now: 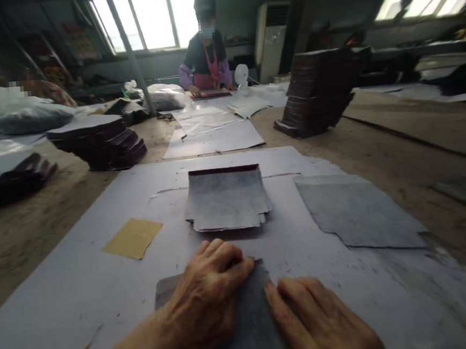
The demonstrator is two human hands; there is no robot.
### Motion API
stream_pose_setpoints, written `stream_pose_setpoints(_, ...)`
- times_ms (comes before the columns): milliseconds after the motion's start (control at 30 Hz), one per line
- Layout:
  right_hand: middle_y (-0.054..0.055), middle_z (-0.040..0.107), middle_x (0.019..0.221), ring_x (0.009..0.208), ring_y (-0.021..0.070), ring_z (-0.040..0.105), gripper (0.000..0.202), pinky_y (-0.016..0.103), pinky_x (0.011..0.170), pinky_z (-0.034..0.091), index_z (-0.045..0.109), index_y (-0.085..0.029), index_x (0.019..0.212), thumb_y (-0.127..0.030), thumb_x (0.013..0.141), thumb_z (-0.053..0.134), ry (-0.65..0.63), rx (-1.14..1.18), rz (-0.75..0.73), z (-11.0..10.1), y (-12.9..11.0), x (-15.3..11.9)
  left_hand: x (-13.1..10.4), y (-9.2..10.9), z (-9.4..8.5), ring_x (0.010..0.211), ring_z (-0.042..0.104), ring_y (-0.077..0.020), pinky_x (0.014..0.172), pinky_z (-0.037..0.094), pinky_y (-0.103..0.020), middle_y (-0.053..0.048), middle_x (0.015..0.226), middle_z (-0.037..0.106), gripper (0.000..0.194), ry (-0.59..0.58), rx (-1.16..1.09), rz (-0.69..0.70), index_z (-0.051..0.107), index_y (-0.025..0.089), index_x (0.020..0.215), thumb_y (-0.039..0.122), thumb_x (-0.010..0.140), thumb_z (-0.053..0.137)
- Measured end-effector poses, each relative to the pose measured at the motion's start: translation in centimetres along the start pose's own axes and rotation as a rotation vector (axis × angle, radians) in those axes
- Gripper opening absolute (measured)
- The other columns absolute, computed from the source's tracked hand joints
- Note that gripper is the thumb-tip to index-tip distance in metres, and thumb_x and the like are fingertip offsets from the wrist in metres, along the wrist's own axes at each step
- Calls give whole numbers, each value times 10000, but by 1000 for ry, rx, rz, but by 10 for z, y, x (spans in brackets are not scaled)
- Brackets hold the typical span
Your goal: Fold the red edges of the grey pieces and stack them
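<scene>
From the head camera, looking down at the long tabletop (28,239), both hands pressed on one dark grey sheet (255,323) that lay at the near edge, on top of a big white paper (85,293). The left hand (210,300) was laid flat on the sheet's far left part, its fingers (227,255) bent a little and held together over the sheet's upper edge. The right hand (321,323) rested flat on the right side, fingers together and stretched, not clamped on anything.

Just beyond the hands lay a small pile of similar grey pieces (227,199) with a dark red border at its far edge. To the right of it a single larger grey sheet (357,213) lay flat, and to the left a small yellow piece (133,237), apart from all others. Farther away stood a tall leaning stack of dark boards (315,92) and a lower stack (101,139) on the left. At the far end another person (205,58) worked at the window.

I judged that the sheet could slide on the smooth white paper if the two hands pushed unevenly, and then its edges would sit crooked. A corner could also crease under the bent left fingers.
</scene>
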State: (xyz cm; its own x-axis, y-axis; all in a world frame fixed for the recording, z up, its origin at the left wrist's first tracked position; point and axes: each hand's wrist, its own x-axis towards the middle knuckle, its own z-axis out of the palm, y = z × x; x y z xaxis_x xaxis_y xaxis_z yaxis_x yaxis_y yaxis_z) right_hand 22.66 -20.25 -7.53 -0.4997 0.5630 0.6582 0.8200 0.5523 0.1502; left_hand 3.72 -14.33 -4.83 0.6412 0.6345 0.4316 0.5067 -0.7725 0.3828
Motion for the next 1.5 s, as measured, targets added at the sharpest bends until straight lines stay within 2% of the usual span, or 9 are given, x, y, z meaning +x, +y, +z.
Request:
stream_pose_setpoints(267,120,616,871,797,214,564,325,327,634,478,639,-66,928,-5,777,358,20,87,58,-3,-8,8,0,0,1,754,455,-152,658,440,-308,-63,859,545,359,53,53,56,575,154,1047,23,802,348)
stream_pose_setpoints(633,122,604,874,802,222,541,310,330,636,466,627,-52,938,1,766,374,-2,134,56,-4,-7,7,0,3,4,776,467,-166,692,399,-330,-69,866,553,293,45,175,163,560,114,1047,57,864,338)
stream_pose_setpoints(767,81,576,804,741,173,516,243,285,612,462,628,-104,938,-52,784,447,-13,343,194,-9,2,12,-2,4,4,789,464,-169,692,383,-332,-67,879,552,310,25,208,153,546,121,1068,67,881,305)
stream_pose_setpoints(867,84,568,807,745,166,508,253,278,619,468,620,-101,982,-63,793,456,15,350,261,-8,8,21,-2,4,3,782,462,-168,680,373,-328,-64,874,548,305,20,223,158,549,120,1060,73,887,303)
stream_pose_setpoints(1133,97,567,784,730,185,486,342,300,577,464,628,-86,1001,-70,803,350,-69,238,177,0,7,27,2,4,3,746,479,-161,660,380,-317,-61,817,563,304,65,207,182,578,117,1028,75,877,317)
stream_pose_setpoints(1333,96,588,854,754,193,489,388,310,581,441,627,-108,1006,-44,782,317,-142,119,119,-2,5,25,-7,2,-9,775,514,-161,754,374,-367,-53,862,587,252,134,276,162,580,125,1000,50,856,387)
stream_pose_setpoints(1500,108,596,865,761,206,506,406,321,578,444,628,-96,1005,-32,799,285,-137,81,82,0,3,26,-20,-5,-20,778,489,-154,686,418,-320,-71,885,556,274,69,260,177,542,105,1058,11,841,403)
